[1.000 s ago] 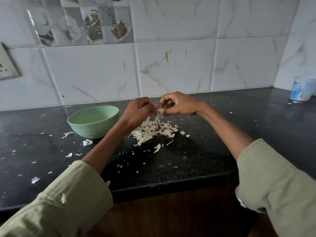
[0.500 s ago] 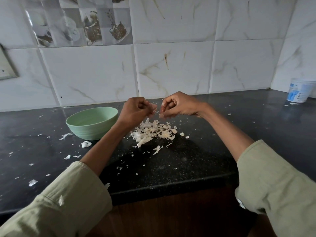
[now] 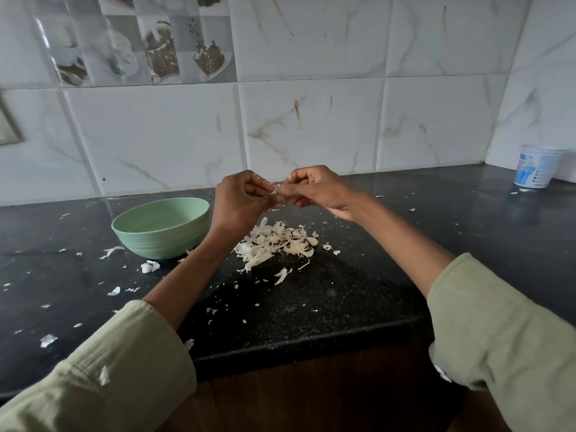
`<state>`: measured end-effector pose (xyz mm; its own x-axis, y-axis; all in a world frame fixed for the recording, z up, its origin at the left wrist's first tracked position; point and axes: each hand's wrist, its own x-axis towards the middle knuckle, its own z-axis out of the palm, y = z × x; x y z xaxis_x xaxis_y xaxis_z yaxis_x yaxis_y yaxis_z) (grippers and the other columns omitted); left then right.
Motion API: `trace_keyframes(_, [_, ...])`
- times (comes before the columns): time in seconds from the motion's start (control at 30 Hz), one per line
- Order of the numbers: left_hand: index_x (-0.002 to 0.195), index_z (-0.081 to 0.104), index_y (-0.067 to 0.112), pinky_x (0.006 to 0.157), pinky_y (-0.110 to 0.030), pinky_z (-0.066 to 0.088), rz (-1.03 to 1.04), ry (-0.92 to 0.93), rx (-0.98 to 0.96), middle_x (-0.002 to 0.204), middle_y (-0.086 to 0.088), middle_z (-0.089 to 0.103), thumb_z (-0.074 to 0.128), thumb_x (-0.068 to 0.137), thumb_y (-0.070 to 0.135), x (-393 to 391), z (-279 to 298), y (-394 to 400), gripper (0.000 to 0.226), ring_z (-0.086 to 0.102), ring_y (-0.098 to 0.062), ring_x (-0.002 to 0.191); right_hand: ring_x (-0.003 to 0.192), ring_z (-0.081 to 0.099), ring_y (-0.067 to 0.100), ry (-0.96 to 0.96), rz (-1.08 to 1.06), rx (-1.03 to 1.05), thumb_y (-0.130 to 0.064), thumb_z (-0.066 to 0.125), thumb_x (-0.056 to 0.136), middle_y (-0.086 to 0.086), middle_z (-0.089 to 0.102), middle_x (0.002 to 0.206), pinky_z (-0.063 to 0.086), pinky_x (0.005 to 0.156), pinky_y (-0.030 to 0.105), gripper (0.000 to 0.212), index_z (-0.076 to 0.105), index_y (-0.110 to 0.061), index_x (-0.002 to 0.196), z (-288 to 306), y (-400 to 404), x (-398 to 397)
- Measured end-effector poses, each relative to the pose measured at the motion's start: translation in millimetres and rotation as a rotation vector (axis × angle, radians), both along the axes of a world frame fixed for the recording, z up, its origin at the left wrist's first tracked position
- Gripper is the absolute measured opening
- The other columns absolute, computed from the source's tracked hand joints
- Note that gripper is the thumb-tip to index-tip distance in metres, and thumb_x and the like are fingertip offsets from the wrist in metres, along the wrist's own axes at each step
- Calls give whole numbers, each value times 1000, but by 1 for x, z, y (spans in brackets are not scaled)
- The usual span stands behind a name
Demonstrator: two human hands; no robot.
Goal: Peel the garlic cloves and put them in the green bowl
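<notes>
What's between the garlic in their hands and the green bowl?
Nothing visible. The garlic clove is pinched between the left hand and right hand, above the counter. The green bowl sits open just beyond the left hand, so only that hand lies alongside the path.

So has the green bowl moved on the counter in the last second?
No. The green bowl sits left of the peel pile, as before.

marble-look wall tiles (image 3: 311, 126), black countertop (image 3: 311, 300)
</notes>
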<state>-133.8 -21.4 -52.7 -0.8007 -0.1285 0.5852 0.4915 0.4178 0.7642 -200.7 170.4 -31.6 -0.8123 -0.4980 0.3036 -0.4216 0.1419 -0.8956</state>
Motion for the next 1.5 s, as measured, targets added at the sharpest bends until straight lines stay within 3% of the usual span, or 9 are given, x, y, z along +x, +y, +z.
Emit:
trace_keyframes(0.27, [91, 79, 14, 67, -13, 51, 96, -21, -161, 81, 5, 78, 85, 88, 24, -12, -5, -8, 12, 71, -2, 72, 80, 73, 17, 3, -120, -106, -7, 67, 97, 14, 78, 93, 59, 70, 25, 11, 59, -4, 103, 5, 4, -6])
trace_keyframes(0.47, [96, 81, 13, 77, -22, 54, 133, -101, -349, 97, 6, 79, 69, 101, 27, -20, -11, -13, 19, 72, -6, 91, 75, 74, 12, 295, -290, 110, -17, 73, 96, 4, 77, 82, 59, 71, 29, 17, 71, -3, 105, -2, 15, -15])
trace_keyframes(0.6, [92, 81, 16, 55, -12, 46, 103, -123, -296, 85, 18, 73, 63, 105, 22, -18, -10, -12, 23, 60, 8, 59, 84, 73, 26, 346, -267, 333, -31, 72, 96, -2, 76, 86, 61, 75, 44, 12, 78, -24, 105, -7, 16, -20])
trace_keyframes(0.67, [90, 81, 18, 45, -11, 38, 100, -126, -279, 75, 16, 71, 62, 106, 31, -18, -10, -12, 28, 50, 3, 45, 79, 68, 11, 358, -229, 429, -33, 69, 98, -11, 74, 87, 55, 67, 37, 9, 78, -35, 100, -8, 17, -21])
trace_keyframes(0.8, [80, 81, 19, 43, -12, 35, 91, -153, -291, 56, 11, 67, 77, 96, 32, -19, -12, -15, 21, 46, 0, 40, 87, 68, 8, 386, -181, 595, -26, 71, 97, -8, 74, 99, 50, 69, 28, 14, 79, -23, 108, -10, 13, -20])
trace_keyframes(0.93, [82, 79, 19, 59, -4, 45, 46, -142, -319, 85, 9, 79, 90, 81, 14, -19, -12, -16, 11, 70, 7, 70, 83, 74, 18, 309, -207, 470, -15, 72, 96, 6, 76, 94, 63, 79, 36, 16, 76, -13, 112, -11, 12, -20])
trace_keyframes(1.2, [81, 73, 23, 58, -2, 42, 97, -149, -287, 87, 11, 77, 81, 90, 18, -24, -14, -16, 14, 69, 3, 78, 68, 75, 15, 285, -276, 469, -21, 77, 93, 2, 77, 79, 65, 75, 39, 12, 71, -10, 94, -14, 10, -17])
trace_keyframes(1.33, [88, 73, 21, 63, -8, 45, 99, -170, -309, 93, 7, 77, 77, 93, 18, -24, -14, -15, 8, 69, -3, 84, 67, 57, -1, 390, -277, 705, -25, 73, 95, -5, 68, 90, 39, 53, 2, 17, 71, -11, 105, -17, 7, -6])
trace_keyframes(1.5, [86, 73, 20, 66, -15, 45, 96, -185, -324, 94, 5, 77, 76, 94, 19, -28, -16, -15, 9, 70, -6, 86, 72, 51, -3, 413, -269, 778, -25, 73, 95, 2, 69, 103, 35, 58, 12, 23, 69, -8, 109, -21, 2, -9])
